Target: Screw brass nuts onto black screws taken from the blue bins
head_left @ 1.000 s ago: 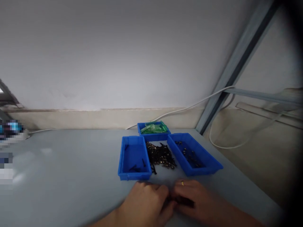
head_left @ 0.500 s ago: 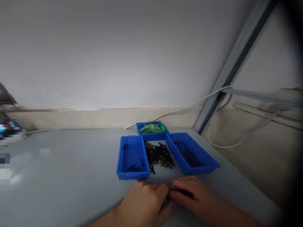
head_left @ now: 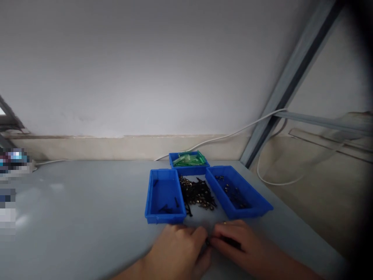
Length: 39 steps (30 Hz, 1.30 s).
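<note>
Low in the middle of the head view, my left hand [head_left: 177, 247] and my right hand [head_left: 237, 239] meet with their fingertips almost touching. Both are closed in a pinch. A small dark screw-like piece [head_left: 208, 241] shows between the fingertips; its exact shape is mostly hidden. Just beyond my hands lies a heap of black screws and brass-coloured small parts [head_left: 198, 192]. Left of the heap stands a blue tray [head_left: 164, 188] with a few black screws. On its right is a longer blue tray [head_left: 247, 212] holding several small brass-coloured and dark parts.
Behind the heap, another blue tray [head_left: 190, 170] holds green translucent bags [head_left: 189, 158]. The grey table [head_left: 87, 210] runs back to the wall. A white cable [head_left: 227, 136] trails along the wall to a metal post [head_left: 271, 116] at the right. Blurred-out items sit at the far left edge.
The view has shifted slightly, so the trays sit a little lower and further right. My fingers have barely moved; slightly more of the dark piece shows between them.
</note>
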Motion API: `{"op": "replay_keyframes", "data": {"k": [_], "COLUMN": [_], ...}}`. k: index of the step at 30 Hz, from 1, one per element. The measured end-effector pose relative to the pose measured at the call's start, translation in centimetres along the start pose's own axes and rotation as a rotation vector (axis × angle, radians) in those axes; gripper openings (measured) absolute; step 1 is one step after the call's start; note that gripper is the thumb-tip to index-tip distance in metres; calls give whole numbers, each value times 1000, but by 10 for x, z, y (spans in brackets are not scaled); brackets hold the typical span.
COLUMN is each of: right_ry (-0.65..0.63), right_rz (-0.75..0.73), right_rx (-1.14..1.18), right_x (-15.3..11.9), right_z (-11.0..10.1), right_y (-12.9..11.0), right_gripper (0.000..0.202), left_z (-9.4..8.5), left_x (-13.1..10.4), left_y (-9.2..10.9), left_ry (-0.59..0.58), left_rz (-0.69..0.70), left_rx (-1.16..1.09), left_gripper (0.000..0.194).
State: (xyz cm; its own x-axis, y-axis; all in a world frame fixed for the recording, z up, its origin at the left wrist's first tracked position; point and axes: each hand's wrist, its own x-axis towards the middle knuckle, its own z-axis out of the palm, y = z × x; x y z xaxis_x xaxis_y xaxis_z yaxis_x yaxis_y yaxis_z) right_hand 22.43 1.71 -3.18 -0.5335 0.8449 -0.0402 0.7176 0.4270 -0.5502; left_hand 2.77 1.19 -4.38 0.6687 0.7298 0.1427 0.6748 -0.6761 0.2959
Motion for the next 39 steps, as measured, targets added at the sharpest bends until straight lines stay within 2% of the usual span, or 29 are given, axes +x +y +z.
{"op": "replay_keyframes", "data": {"k": [15,23,28,34,39], "right_ry": [-30,-56,-44,-15,-20], "right_rz": [47,38,-27,-26,-11], "right_rx": [21,23,-1,14,-26], "right_x": [-2,-3,-3,-2,1], "right_z": [-7,-4,-1,-1,-1], "right_y": [-3,-1,0,0,2], "right_gripper": [19,19,18,15,18], "left_z": [-5,-10,-9,-7,-9], "left_x": [1,1,1,1,1], "left_y": [1,4,4,3,3], "left_ry": [-9,-75,-49,7,-25], "left_rz": [-14,-26,-1,40,5], "left_rx": [16,6,-19,-24,10], "left_gripper": [9,9,8,7,7]}}
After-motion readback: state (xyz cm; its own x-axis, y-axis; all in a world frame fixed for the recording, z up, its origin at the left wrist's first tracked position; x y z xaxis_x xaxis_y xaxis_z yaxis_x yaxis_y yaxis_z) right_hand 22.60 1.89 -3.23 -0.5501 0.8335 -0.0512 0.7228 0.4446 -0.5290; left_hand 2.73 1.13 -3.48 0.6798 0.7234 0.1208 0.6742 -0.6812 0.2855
